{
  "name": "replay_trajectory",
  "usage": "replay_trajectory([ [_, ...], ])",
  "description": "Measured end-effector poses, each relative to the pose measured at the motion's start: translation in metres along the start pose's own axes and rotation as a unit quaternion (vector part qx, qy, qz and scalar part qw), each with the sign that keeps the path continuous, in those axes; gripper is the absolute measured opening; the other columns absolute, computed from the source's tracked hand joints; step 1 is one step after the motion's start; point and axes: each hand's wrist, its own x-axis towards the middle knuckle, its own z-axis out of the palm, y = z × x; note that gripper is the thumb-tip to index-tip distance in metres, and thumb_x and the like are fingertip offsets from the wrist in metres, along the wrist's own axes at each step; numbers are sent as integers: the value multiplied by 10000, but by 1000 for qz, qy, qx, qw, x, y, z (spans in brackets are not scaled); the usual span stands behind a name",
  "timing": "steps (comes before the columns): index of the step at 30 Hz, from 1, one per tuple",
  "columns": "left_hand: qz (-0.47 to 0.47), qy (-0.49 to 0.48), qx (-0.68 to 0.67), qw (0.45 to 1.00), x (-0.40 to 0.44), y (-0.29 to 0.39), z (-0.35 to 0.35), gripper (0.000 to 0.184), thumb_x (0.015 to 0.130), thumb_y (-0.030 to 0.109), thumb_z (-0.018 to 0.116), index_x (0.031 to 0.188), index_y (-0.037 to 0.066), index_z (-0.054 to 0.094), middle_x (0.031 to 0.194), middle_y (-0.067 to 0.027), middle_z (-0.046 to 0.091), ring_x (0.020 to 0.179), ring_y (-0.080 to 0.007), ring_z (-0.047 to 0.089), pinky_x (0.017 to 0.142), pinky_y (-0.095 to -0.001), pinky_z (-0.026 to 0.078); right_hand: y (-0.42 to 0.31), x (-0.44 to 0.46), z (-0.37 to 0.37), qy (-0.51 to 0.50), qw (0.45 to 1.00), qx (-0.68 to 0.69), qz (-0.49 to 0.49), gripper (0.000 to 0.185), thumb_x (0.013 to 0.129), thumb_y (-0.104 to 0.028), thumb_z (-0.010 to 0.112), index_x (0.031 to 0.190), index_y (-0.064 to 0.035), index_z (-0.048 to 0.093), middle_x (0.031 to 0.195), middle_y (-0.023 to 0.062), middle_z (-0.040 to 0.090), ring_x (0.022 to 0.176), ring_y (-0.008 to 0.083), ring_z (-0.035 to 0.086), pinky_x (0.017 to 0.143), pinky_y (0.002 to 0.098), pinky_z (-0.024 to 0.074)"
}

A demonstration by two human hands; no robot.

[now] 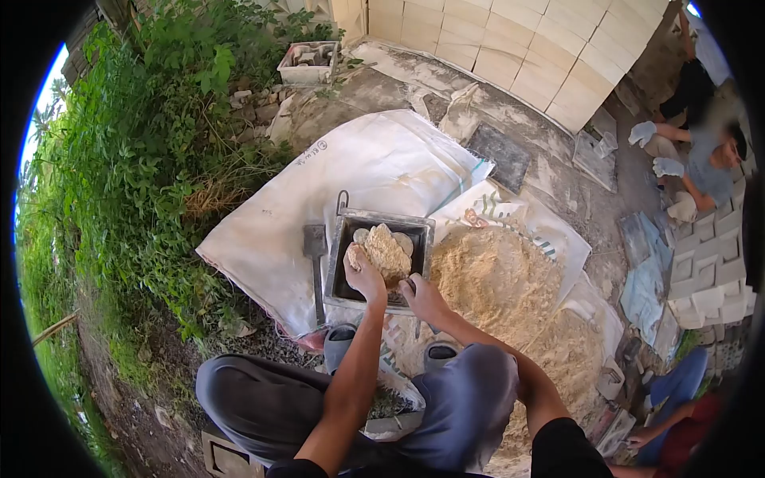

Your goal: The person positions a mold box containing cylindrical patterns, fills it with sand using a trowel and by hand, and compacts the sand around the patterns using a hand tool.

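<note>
A dark rectangular metal mould box (426, 239) lies on white sacking in front of my knees. Inside it, a heap of pale yellow sandy powder (384, 253) covers part of some rounded grey shapes. My left hand (365, 279) reaches in over the near side, its powder-coated fingers curled around some of the powder at the heap's left. At the near right corner of the box my right hand (424, 299) is closed around something dark, mostly hidden by the fingers. Just left of the box lies a long-handled metal tool (315, 247) with a flat square head.
To the right, a large pile of the powder (494, 275) spreads over sacks (343, 171). A dark flat slab (500, 155) and a white crate (307, 72) lie farther back. Co-workers (709, 171) sit at right near stacked pale blocks (705, 263). Plants (143, 159) line the left.
</note>
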Motion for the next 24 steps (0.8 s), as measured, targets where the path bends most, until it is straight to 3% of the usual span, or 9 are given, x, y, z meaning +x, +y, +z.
replay_trajectory([
  [8,-15,-64,43,997,11,-13,-1,310,936,250,546,1106,-2,607,999,-80,654,870,-154,589,780,-292,458,13,11,-12,47,999,-16,-4,352,920,-312,516,909,39,534,775,289,587,730,460,556,664,488,446],
  [12,0,-106,40,994,10,-15,-7,307,937,243,542,1115,0,606,990,-69,651,868,-142,585,788,-287,451,13,11,-29,71,996,-50,-18,348,920,-310,515,957,35,544,773,285,591,731,450,567,663,484,451],
  [15,-73,-142,67,985,7,-3,-8,294,941,215,527,1122,-6,602,997,-65,644,882,-130,574,817,-281,442,10,10,-42,13,999,-50,18,346,918,-310,517,965,33,536,786,274,603,718,441,576,662,479,464],
  [18,-65,-178,-3,982,2,-3,-12,283,947,186,503,1118,-17,602,996,-64,637,899,-126,562,846,-279,433,22,3,-40,31,996,-77,-23,344,915,-311,523,935,32,517,787,252,610,707,431,585,654,479,473],
  [24,91,-226,47,969,5,-13,-25,184,920,85,499,1032,5,622,971,-82,640,935,-167,584,875,-274,423,36,-14,-44,39,991,-114,-65,340,911,-312,530,918,26,496,781,226,611,704,415,593,651,469,482],
])
